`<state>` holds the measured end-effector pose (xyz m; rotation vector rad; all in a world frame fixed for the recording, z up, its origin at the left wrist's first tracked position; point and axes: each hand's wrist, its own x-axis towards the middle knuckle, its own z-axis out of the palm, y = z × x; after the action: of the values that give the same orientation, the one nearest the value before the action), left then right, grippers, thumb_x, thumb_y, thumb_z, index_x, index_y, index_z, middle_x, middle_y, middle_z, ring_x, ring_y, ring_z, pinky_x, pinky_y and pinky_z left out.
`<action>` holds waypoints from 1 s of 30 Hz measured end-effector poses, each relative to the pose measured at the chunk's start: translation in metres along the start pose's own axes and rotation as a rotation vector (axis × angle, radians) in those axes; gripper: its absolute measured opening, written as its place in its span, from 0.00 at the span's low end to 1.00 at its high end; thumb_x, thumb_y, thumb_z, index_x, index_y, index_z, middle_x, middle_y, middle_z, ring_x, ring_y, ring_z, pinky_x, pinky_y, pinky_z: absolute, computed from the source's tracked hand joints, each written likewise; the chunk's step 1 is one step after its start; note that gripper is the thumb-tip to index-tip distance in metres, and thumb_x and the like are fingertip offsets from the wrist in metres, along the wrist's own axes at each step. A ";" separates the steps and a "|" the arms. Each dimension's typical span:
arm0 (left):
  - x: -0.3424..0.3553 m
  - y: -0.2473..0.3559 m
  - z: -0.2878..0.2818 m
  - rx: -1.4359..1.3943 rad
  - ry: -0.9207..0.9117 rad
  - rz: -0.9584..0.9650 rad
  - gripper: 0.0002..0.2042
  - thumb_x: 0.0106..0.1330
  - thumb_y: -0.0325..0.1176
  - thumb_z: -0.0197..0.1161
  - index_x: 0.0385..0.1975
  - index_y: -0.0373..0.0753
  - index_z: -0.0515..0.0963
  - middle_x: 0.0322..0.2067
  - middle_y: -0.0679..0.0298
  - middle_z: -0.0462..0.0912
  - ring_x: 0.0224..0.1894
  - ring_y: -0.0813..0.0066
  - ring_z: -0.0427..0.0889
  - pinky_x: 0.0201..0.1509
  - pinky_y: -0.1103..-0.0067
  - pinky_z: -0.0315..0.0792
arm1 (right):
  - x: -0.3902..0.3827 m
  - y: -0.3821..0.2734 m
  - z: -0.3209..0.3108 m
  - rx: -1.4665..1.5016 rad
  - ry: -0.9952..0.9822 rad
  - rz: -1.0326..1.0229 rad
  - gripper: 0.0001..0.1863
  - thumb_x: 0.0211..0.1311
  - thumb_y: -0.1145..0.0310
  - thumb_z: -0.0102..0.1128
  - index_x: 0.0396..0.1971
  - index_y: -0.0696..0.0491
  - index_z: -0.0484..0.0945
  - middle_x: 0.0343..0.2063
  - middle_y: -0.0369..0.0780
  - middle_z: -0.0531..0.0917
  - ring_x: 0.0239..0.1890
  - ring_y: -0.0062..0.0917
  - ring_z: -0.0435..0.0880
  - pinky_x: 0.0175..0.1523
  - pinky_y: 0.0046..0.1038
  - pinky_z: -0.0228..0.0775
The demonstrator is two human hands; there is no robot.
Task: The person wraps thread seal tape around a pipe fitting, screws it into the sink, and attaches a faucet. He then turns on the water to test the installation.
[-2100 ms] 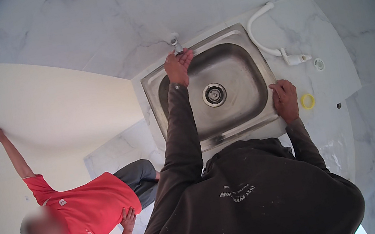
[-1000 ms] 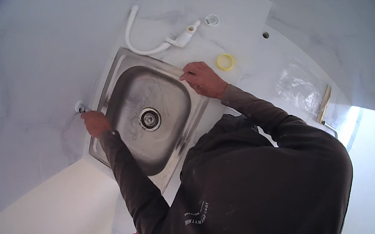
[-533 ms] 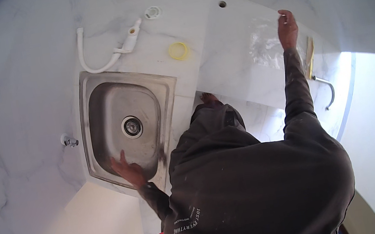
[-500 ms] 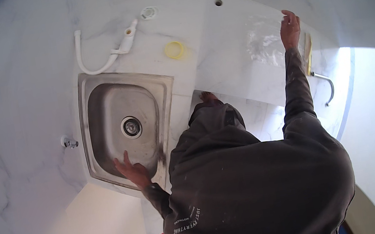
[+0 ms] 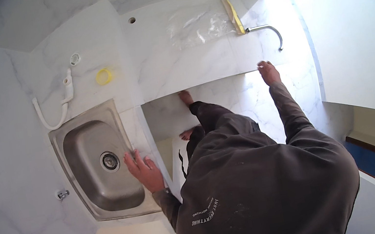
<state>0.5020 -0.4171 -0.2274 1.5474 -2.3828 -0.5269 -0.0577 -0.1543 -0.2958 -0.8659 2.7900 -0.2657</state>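
Note:
My left hand (image 5: 146, 172) is at the right rim of the stainless steel sink (image 5: 122, 197), fingers spread and nothing in them. Whether it presses on the rim, I cannot tell. On the other side, my right hand (image 5: 269, 72) hangs by the front edge of the marbled counter (image 5: 180, 71), fingers loosely bent, with no object visible in it. Beyond that hand a curved chrome spout (image 5: 273, 30) lies beside a long yellow-and-pale strip (image 5: 233, 17). A clear plastic sheet (image 5: 210, 29) is spread to their left.
Behind the sink are a white flexible pipe (image 5: 52, 125) with its fitting, a round white piece (image 5: 74, 59) and a yellow ring (image 5: 104, 76). The counter has a round hole (image 5: 132, 20). A small metal valve (image 5: 62, 194) juts from the left wall. Bare feet show below the counter.
My body and view have turned rightward. My left hand has gone from over the basin to its right rim. My right hand has drawn back from beside the plastic sheet to the counter's front edge.

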 end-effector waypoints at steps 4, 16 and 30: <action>0.003 0.027 -0.011 -0.136 0.016 0.029 0.21 0.72 0.25 0.56 0.64 0.34 0.72 0.71 0.47 0.64 0.75 0.45 0.61 0.74 0.60 0.63 | 0.018 0.113 -0.024 -0.033 0.135 0.279 0.12 0.67 0.63 0.63 0.48 0.48 0.83 0.44 0.49 0.83 0.46 0.43 0.85 0.54 0.40 0.78; -0.054 0.093 0.097 -0.060 -0.424 -0.229 0.19 0.73 0.34 0.58 0.60 0.35 0.76 0.60 0.47 0.78 0.65 0.47 0.75 0.69 0.62 0.69 | 0.160 0.241 0.025 0.258 0.252 0.591 0.36 0.70 0.42 0.60 0.65 0.55 0.71 0.60 0.65 0.68 0.56 0.57 0.80 0.63 0.48 0.73; -0.134 0.151 0.153 -0.673 -0.736 -0.194 0.22 0.74 0.44 0.58 0.59 0.34 0.78 0.55 0.48 0.83 0.59 0.55 0.82 0.64 0.65 0.73 | 0.266 0.347 0.097 0.424 0.193 0.556 0.24 0.55 0.68 0.64 0.51 0.62 0.74 0.34 0.50 0.83 0.32 0.40 0.85 0.32 0.40 0.83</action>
<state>0.3709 -0.2138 -0.3029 1.3910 -2.0787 -1.9801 -0.4344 -0.0365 -0.5075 0.0381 2.8354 -0.8296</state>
